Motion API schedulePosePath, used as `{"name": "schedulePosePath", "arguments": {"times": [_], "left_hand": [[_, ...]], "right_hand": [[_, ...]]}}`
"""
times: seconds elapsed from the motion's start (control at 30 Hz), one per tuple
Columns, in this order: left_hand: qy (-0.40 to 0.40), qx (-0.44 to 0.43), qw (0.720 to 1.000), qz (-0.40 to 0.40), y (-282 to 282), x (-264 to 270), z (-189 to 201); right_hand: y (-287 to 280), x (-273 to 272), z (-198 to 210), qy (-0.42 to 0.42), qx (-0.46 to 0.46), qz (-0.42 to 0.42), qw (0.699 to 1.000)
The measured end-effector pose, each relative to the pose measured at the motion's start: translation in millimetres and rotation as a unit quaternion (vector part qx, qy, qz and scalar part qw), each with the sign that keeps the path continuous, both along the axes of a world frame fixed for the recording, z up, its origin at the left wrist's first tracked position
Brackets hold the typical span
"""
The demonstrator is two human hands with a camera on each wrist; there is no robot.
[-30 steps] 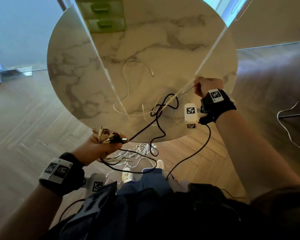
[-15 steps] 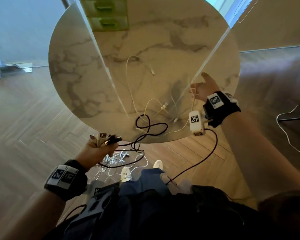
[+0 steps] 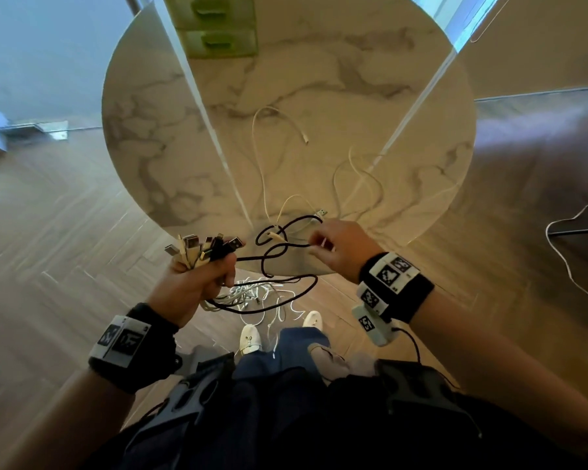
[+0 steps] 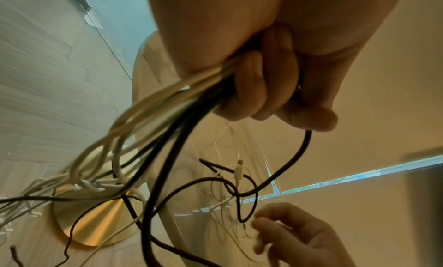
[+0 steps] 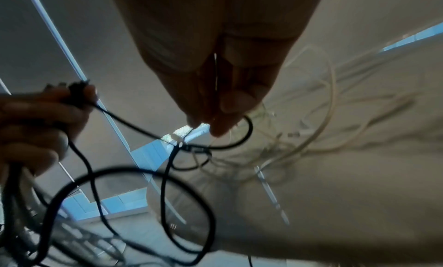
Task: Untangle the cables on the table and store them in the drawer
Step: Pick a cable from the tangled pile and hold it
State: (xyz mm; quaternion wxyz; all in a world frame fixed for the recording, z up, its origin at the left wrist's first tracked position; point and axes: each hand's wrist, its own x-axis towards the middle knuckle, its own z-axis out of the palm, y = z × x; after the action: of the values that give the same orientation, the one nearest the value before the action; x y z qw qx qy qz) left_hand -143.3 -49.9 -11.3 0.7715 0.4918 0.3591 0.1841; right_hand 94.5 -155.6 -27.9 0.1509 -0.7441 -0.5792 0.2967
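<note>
While the head camera looks down past the person's legs, the left hand point(image 3: 190, 286) is clenched around a bundle of cables point(image 3: 206, 249), their USB plugs fanning out above the fist and their tails hanging toward the wooden floor point(image 3: 48, 232). A black cable point(image 3: 279, 249) runs from that fist in loops across the near edge of the round marble table point(image 3: 157, 130). The right hand point(image 3: 340, 249) sits at that edge with its fingertips drawn together in the tangle; whether they pinch a strand cannot be told from here. White cables point(image 3: 262, 157) lie loose on the tabletop beyond it. A green drawer unit point(image 3: 218, 25) stands at the far side of the table, its drawers closed.

From the left wrist, the fingers point(image 4: 263, 85) curl tightly around white and black strands that spill out below the palm. One black cable point(image 4: 297, 157) arcs from under the fingertips down to a knot with thin white leads, and the right hand point(image 4: 299, 237) reaches in just beside that knot, fingers loosely bent. The table's gold base point(image 4: 95, 223) shows behind.

From the right wrist, the thumb and fingertips point(image 5: 230, 102) are pressed together around a thin pale strand, just above the black cable's point(image 5: 249, 130) loop. The left hand point(image 5: 40, 123) appears at the left edge, gripping the bundle. The view is blurred.
</note>
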Motion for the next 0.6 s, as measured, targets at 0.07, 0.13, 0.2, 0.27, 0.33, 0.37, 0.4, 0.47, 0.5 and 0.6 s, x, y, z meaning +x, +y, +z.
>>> {"name": "schedulePosePath", "arguments": {"times": [0.07, 0.13, 0.2, 0.27, 0.33, 0.37, 0.4, 0.47, 0.5, 0.6], "left_hand": [[-0.011, -0.009, 1.000, -0.002, -3.1, 1.6, 0.4], [-0.020, -0.013, 1.000, -0.006, -6.1, 3.8, 1.1], [-0.023, -0.012, 0.999, -0.020, -10.5, 8.4, 0.7], [-0.002, 0.005, 0.999, -0.040, -15.5, 15.6, -1.1], [0.023, 0.031, 0.996, -0.076, -23.4, 25.8, 0.1], [0.039, 0.045, 0.994, -0.093, -27.0, 31.6, 1.7], [0.053, 0.063, 0.991, -0.108, -29.6, 37.0, 4.5], [0.078, 0.091, 0.984, -0.135, -31.4, 44.3, 8.9], [0.081, 0.095, 0.982, -0.141, -30.3, 44.4, 9.5], [0.033, 0.052, 0.989, -0.138, -19.4, 32.5, 11.2]], "right_hand": [[1.5, -3.4, -14.0, -0.008, -0.059, -0.017, 0.998], [2.4, -4.0, -27.1, 0.006, -0.071, -0.058, 0.996], [4.7, -5.9, -37.2, 0.027, -0.079, -0.081, 0.993], [7.7, -12.3, -44.6, 0.078, -0.050, -0.106, 0.990], [10.4, -20.0, -47.5, 0.161, -0.003, -0.162, 0.973], [11.4, -23.0, -48.7, 0.195, 0.003, -0.183, 0.964], [12.4, -24.1, -50.7, 0.219, 0.003, -0.192, 0.957], [14.3, -22.1, -51.5, 0.219, -0.011, -0.176, 0.960], [15.9, -19.4, -49.9, 0.200, -0.022, -0.159, 0.966], [21.9, -5.5, -50.3, 0.081, -0.045, -0.069, 0.993]]}}
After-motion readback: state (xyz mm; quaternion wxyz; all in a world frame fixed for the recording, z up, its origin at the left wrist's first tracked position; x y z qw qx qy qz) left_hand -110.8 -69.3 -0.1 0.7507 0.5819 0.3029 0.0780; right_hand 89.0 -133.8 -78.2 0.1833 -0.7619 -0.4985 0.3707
